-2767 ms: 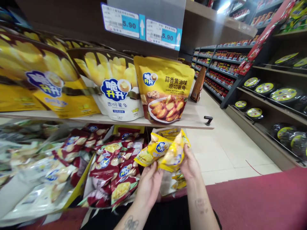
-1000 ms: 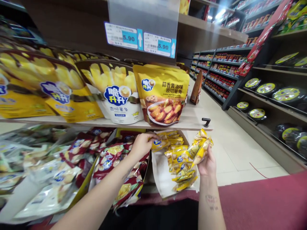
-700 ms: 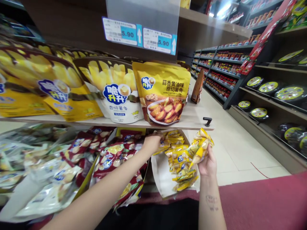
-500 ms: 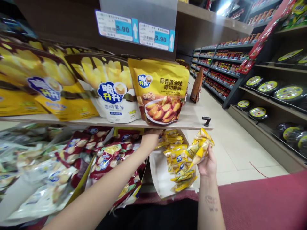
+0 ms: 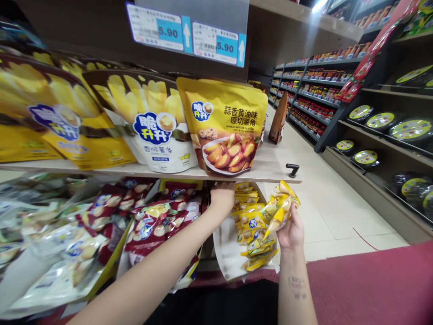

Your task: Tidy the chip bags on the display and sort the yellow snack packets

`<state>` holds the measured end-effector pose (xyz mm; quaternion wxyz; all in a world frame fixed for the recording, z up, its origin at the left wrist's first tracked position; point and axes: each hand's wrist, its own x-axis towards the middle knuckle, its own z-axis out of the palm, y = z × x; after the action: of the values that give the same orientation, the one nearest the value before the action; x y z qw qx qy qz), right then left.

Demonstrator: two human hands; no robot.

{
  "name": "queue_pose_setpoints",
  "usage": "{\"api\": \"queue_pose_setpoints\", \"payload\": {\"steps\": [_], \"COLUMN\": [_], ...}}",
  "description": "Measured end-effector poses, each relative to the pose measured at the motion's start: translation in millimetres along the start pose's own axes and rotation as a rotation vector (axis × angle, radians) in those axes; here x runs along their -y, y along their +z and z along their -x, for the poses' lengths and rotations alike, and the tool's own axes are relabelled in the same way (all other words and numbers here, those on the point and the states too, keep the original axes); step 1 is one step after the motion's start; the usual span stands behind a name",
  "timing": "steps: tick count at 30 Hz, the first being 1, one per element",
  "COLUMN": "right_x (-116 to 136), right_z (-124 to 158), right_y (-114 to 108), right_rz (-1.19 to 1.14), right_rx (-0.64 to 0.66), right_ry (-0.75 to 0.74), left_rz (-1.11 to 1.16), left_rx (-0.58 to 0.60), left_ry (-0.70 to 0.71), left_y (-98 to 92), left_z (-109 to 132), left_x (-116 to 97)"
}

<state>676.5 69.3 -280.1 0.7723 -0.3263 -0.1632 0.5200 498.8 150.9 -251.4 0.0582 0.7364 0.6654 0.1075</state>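
My left hand (image 5: pixel 222 195) reaches in under the shelf board, at the back left of a white box (image 5: pixel 226 253) with several small yellow snack packets (image 5: pixel 252 221). Its fingertips are hidden beneath the board, so what they touch does not show. At the box's right side, my right hand (image 5: pixel 291 230) grips a few yellow packets (image 5: pixel 281 205), its thumb pressed on them. Left of my left hand lie dark red snack bags (image 5: pixel 150 225) in another box.
Above, the shelf board (image 5: pixel 270 167) bears large yellow and white pouches (image 5: pixel 225 131) and has a black hook (image 5: pixel 292 169) at its corner. White and green bags (image 5: pixel 64 253) fill the lower left. Stocked shelving (image 5: pixel 321 90) stands across the tiled floor (image 5: pixel 338 212).
My left hand has moved right, towards the yellow packets, with its fingers now further out of sight under the board. My right hand still holds its packets, nearly unmoved.
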Motion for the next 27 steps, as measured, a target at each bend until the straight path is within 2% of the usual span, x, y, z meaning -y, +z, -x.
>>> {"api": "queue_pose_setpoints", "payload": {"steps": [4, 8, 12, 18, 22, 27], "right_x": [0, -1, -1, -2, -5, -9], "right_z": [0, 1, 1, 1, 0, -2], "right_y": [-1, 1, 1, 1, 1, -3], "right_rz": [-0.013, -0.029, -0.045, -0.035, -0.038, -0.004], "right_rx": [-0.014, 0.005, -0.001, -0.001, -0.007, -0.001], "right_ry": [0.015, 0.045, 0.053, 0.053, 0.046, 0.028], "left_rz": [-0.029, -0.036, -0.040, -0.008, -0.124, -0.207], "left_rx": [-0.024, 0.055, 0.073, 0.067, 0.003, -0.044], "left_ry": [0.011, 0.095, 0.172, 0.388, 0.507, 0.448], "left_y": [10.1, 36.1, 57.2, 59.6, 62.5, 65.1], "left_z": [-1, 3, 0, -22, -26, -19], "left_x": [9, 31, 49, 65, 65, 53]}}
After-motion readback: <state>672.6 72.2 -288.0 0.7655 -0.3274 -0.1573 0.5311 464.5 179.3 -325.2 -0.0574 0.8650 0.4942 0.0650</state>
